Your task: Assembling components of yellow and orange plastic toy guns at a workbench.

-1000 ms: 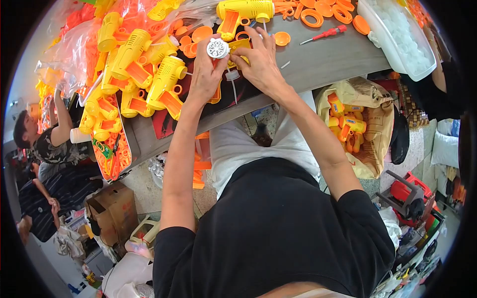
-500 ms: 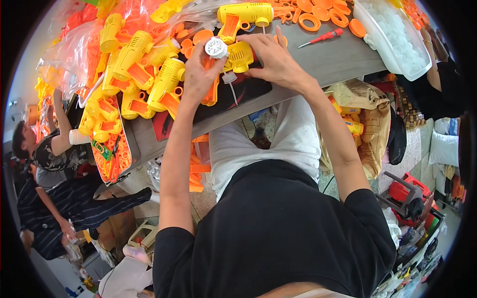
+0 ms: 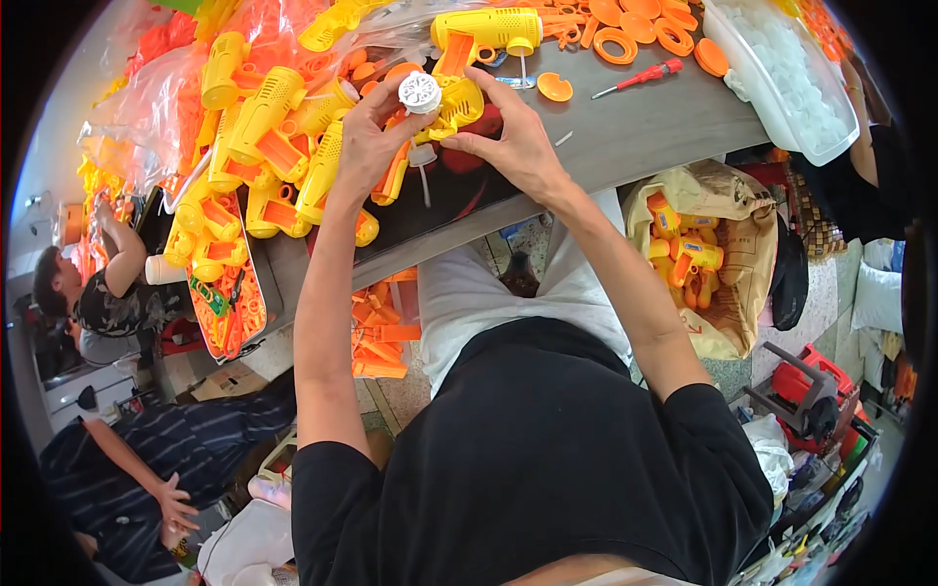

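Over the near table edge, my left hand (image 3: 369,146) pinches a white round slotted plastic piece (image 3: 420,93). Held in my right hand (image 3: 523,146), between thumb and forefinger, is a yellow plastic toy housing (image 3: 461,105), right beside the white piece. Just below them hangs or lies a white cap with a thin tube (image 3: 423,161); what supports it is hidden. To the left of my hands are heaped yellow toy-gun bodies with orange handles (image 3: 266,112). Another yellow toy-gun body (image 3: 489,27) lies beyond my hands.
A red screwdriver (image 3: 640,78), an orange disc (image 3: 554,88) and orange rings (image 3: 616,45) lie on the dark table (image 3: 625,137). At far right sits a white tub (image 3: 848,145) of translucent parts. A paper sack (image 3: 747,283) with yellow-orange toys stands below. Other people are at left.
Both hands and the held parts have shifted slightly left. An orange disc and a small white stick now show on the table right of my right hand. At lower left, another person's hand has moved.
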`<action>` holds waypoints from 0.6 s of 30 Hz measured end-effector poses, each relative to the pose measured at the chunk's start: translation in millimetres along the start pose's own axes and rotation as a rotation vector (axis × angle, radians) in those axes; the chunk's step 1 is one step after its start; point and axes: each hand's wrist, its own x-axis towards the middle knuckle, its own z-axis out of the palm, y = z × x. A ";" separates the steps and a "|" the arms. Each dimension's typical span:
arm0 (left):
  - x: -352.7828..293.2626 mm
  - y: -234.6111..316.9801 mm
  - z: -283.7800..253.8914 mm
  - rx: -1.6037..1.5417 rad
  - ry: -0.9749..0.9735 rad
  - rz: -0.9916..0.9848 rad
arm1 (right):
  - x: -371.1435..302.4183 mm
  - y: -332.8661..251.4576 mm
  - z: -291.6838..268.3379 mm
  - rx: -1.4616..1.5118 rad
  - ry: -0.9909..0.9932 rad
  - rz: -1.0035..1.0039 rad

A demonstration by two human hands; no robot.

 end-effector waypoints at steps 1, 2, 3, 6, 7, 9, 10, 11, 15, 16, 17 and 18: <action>0.3 1.5 -0.8 0.006 -0.008 -0.002 | 0.0 1.3 -0.3 -0.010 0.005 -0.022; 1.3 2.9 -1.9 0.012 -0.015 -0.005 | 0.9 2.0 -3.4 -0.008 0.005 -0.022; 2.7 5.1 -6.3 0.016 -0.008 -0.008 | 2.6 0.5 -7.5 -0.046 -0.012 -0.072; 12.1 9.0 -18.9 0.180 -0.108 0.099 | 9.9 -3.9 -17.3 -0.068 -0.050 -0.137; 14.5 9.4 -20.4 0.224 -0.163 0.122 | 12.0 -4.0 -18.9 -0.044 -0.080 -0.128; 17.2 16.1 -20.2 0.312 -0.251 0.171 | 14.5 -4.4 -20.5 -0.023 -0.109 -0.119; 19.1 17.2 -20.4 0.310 -0.252 0.172 | 15.0 -4.3 -21.4 -0.005 -0.112 -0.110; 20.6 17.5 -21.0 0.339 -0.264 0.187 | 15.6 -4.3 -22.3 0.013 -0.114 -0.101; 25.0 27.9 -19.4 0.514 -0.298 0.291 | 18.1 -5.1 -23.5 0.036 -0.128 -0.066; 25.3 29.8 -17.5 0.514 -0.297 0.290 | 18.8 -6.1 -23.8 0.046 -0.130 -0.059; 24.6 31.7 -15.1 0.545 -0.292 0.290 | 19.5 -6.5 -23.7 0.055 -0.131 -0.052; 24.3 33.7 -11.9 0.575 -0.288 0.291 | 19.9 -6.0 -23.9 0.054 -0.130 -0.053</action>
